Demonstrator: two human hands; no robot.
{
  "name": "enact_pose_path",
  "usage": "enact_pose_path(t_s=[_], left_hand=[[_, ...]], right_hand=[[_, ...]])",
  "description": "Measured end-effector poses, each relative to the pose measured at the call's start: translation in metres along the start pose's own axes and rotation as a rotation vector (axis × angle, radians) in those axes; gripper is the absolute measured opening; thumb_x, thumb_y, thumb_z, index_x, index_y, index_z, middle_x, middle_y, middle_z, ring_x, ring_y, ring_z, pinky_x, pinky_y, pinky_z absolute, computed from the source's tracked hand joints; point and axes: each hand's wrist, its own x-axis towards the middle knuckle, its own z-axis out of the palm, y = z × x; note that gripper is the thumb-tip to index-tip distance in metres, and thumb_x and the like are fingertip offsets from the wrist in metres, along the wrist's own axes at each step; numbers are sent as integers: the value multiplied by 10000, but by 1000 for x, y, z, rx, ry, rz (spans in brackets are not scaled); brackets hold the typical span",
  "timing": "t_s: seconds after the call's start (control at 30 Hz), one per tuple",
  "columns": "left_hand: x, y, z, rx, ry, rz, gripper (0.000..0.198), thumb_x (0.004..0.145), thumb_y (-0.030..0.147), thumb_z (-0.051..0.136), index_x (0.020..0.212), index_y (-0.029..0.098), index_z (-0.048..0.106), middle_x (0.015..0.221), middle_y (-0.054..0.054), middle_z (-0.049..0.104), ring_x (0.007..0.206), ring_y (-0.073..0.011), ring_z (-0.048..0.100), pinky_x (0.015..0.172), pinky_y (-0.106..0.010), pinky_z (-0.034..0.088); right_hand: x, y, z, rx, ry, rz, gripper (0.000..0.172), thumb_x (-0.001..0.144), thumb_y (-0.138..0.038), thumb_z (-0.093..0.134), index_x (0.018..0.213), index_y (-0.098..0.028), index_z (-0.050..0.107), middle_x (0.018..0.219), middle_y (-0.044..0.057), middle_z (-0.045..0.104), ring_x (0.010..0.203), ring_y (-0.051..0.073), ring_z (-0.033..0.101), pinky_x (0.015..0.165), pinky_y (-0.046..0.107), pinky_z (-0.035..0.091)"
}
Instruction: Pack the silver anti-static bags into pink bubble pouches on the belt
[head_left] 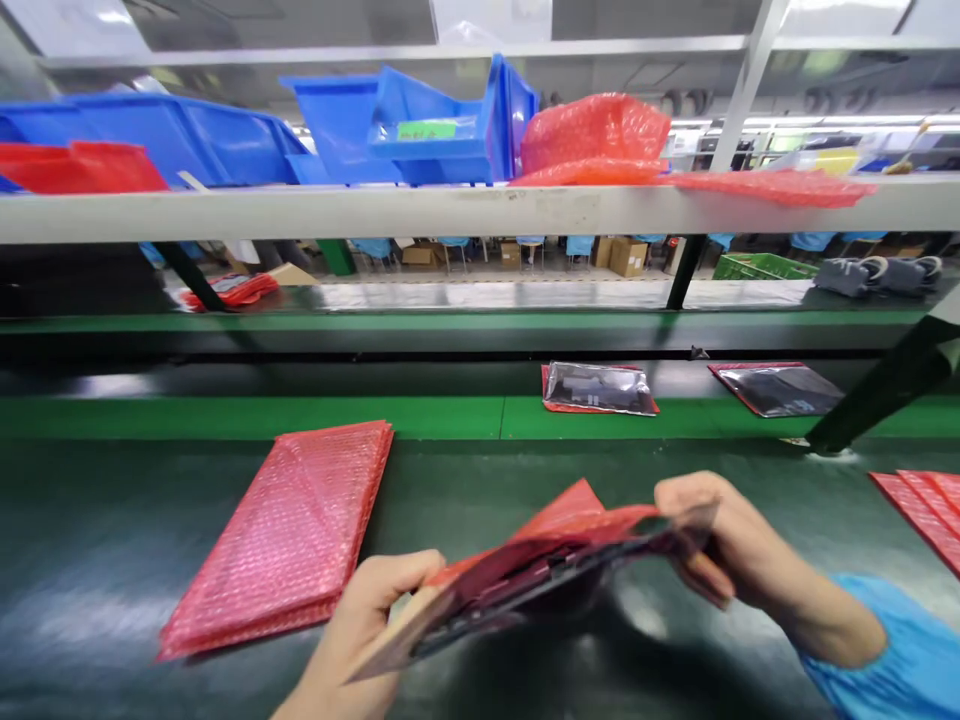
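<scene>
- Left hand point(367, 610), thumb uppermost, pinches one end of a red pouch point(574, 510) and dark flat panel point(517, 592).
- Right hand point(731, 530), fingers curled, grips the other end.
- They're held up over the green worktop point(442, 480), towards its near edge.
- Red bubble-wrap pouches point(289, 525) lie stacked nearer its left edge.

One left hand point(379, 600), one right hand point(701, 535), one held packet point(525, 572)
There are also two flat packets point(600, 388), one bubble-bag stack point(281, 535), one crate point(761, 267) and at least three blue bins point(442, 150).

Ctr red pkg point(559, 530) v. blurry
</scene>
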Motion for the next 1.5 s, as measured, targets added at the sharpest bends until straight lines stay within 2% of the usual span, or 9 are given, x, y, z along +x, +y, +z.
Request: enact_pose_path(t_s=[0.13, 0.4, 0.63, 0.83, 0.93, 1.07, 1.2, 1.33, 1.5], left_hand=[[14, 35, 1, 115, -33, 30, 467, 699, 540, 779, 508, 199, 524, 486, 1, 452, 478, -115, 377, 447, -231, 284], [27, 52, 0, -102, 4, -97, 568, 634, 520, 779, 499, 236, 306, 462, 114, 91, 422, -43, 116, 411, -196, 123], [37, 71, 8, -51, 46, -19, 539, 663, 528, 775, 409, 217, 415, 380, -25, 469, 386, -143, 472, 402, -247, 381], [63, 79, 16, 3, 82, 64, 471, 692, 465, 800, 429, 172, 542, 804, -176, 774, 796, -271, 736, 601, -251, 544], [72, 60, 39, -6, -90, -36, 542, 786, 601, 734, 519, 136, 651, 927, -221, 782, 887, -311, 749, 637, -276, 556], [70, 30, 74, -160, -449, -178, 766, 774, 784, 697, 1131, 109, 771, 1228, -233, 731, 1122, -378, 709, 730, -331, 577], [72, 20, 87, -423, -556, -251, 924, 795, 899, 538, 1207, 90, 711, 1241, -242, 718, 1154, -388, 696, 769, -359, 585], [73, 13, 79, -504, -392, -328, 854, 807, 842, 604, 1161, 73, 712, 1130, -214, 757, 1110, -385, 713, 874, -426, 588], [82, -7, 60, -380, 14, -268, 450, 786, 387, 855, 1090, 82, 726, 1051, -158, 781, 1066, -320, 729, 996, -394, 548]], right_hand=[[19, -48, 7, 62, 3, -153, 454, 817, -523, 675, 567, -213, 458, 362, -49, 387, 262, 82, 298, 309, 192, 239], [34, -41, 6, 53, -29, -186, 447, 842, -499, 664, 555, -213, 475, 323, -45, 381, 240, 80, 277, 301, 185, 235], [30, -38, 6, 10, 230, -457, 449, 903, -437, 681, 554, -188, 546, 366, 6, 500, 298, 116, 453, 371, 202, 387], [48, -35, -12, 9, 403, -536, 432, 881, -422, 703, 539, -194, 569, 418, 13, 548, 399, 164, 593, 425, 231, 493], [64, -35, -17, -6, 464, -534, 446, 882, -478, 693, 552, -200, 578, 449, 13, 568, 496, 198, 670, 525, 273, 574], [60, -31, -12, -107, 502, -616, 460, 942, -455, 645, 556, -215, 573, 463, 15, 569, 542, 209, 694, 540, 274, 566], [48, -15, 14, -553, 377, -1024, 374, 939, -172, 540, 571, -236, 561, 482, 1, 552, 418, 128, 518, 442, 263, 399], [56, 14, 47, -836, 36, -1338, 285, 848, -84, 496, 599, -220, 522, 511, -7, 483, 451, 125, 406, 445, 309, 274], [79, 52, 64, -943, 26, -1216, 270, 916, -99, 437, 683, -199, 532, 575, -4, 531, 494, 138, 474, 503, 327, 267]])
